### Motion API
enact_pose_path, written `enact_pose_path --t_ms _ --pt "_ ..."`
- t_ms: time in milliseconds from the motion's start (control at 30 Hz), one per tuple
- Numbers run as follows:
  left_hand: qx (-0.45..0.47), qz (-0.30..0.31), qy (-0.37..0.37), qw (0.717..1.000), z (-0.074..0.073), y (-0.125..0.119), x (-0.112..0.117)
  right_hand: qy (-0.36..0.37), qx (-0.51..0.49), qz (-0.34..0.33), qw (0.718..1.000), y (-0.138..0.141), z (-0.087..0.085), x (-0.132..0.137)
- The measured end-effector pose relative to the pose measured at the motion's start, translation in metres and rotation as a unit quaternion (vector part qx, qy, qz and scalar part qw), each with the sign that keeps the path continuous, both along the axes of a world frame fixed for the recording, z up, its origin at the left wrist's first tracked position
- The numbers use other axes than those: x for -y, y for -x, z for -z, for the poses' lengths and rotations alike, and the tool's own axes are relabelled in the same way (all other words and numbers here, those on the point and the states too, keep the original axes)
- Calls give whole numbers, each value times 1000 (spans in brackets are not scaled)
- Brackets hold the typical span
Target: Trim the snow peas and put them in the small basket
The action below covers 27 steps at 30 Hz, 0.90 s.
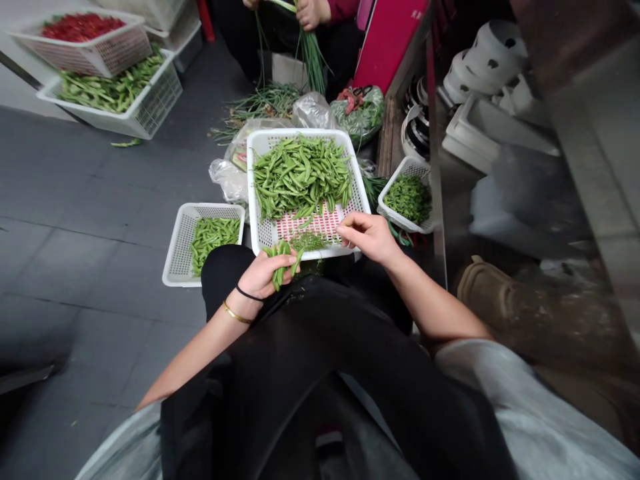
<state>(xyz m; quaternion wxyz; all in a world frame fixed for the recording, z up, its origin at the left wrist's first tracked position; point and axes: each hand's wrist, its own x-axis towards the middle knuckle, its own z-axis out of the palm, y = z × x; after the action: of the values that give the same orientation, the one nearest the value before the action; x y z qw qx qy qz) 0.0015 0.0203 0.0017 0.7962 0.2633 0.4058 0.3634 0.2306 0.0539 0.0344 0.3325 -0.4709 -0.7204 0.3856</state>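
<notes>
My left hand (pixel 265 272) rests on my knee, closed round a small bunch of green pea pods (pixel 283 260). My right hand (pixel 367 235) hovers at the near right rim of a large white basket (pixel 261 230), fingertips pinched together; what they hold is too small to name. The basket is heaped with green pods (pixel 299 175), with a little pile of green trimmings (pixel 309 240) at its near edge. A smaller white basket (pixel 176 250) at my left holds more pods (pixel 214 237).
A small white basket of green scraps (pixel 410 197) stands at the right by a metal counter. Another person's hands (pixel 313 12) sort long green stalks at the far side. Baskets of green beans (pixel 113 90) and red chillies (pixel 80 27) sit at the far left on the grey floor.
</notes>
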Motion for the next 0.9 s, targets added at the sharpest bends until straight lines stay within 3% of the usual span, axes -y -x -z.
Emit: enact_pose_path --t_ms 67,167,267,333,433,533,600,667,767,833,900 --pt "3 8 3 1000 1 0 -1 -98 69 -10 993 1 -1 1" --pt "0 22 2 1000 4 -2 -2 -243 212 -104 941 15 2 7" --pt "-66 33 -35 997 3 -2 -2 -288 314 -192 884 29 7 9" --pt "-158 43 -112 980 -3 0 -2 -278 321 -227 877 33 10 8" --pt "-263 53 -242 932 -17 1 3 -211 221 -233 923 35 11 10" --pt "-263 16 -271 926 -26 -3 11 -28 18 -156 987 39 13 16" --pt "-236 -37 -250 938 -24 -6 14 114 -111 -91 983 41 18 20" --pt "-203 -125 -236 942 -18 -3 11 208 -172 -62 961 38 23 21" --pt "-156 -270 -217 925 -9 23 -11 254 -119 -92 955 18 25 15" --pt "-150 -307 -192 920 -4 54 -33 250 -16 -169 953 2 21 6" --pt "-185 -345 -182 902 0 87 -53 231 107 -255 933 -9 15 -8"
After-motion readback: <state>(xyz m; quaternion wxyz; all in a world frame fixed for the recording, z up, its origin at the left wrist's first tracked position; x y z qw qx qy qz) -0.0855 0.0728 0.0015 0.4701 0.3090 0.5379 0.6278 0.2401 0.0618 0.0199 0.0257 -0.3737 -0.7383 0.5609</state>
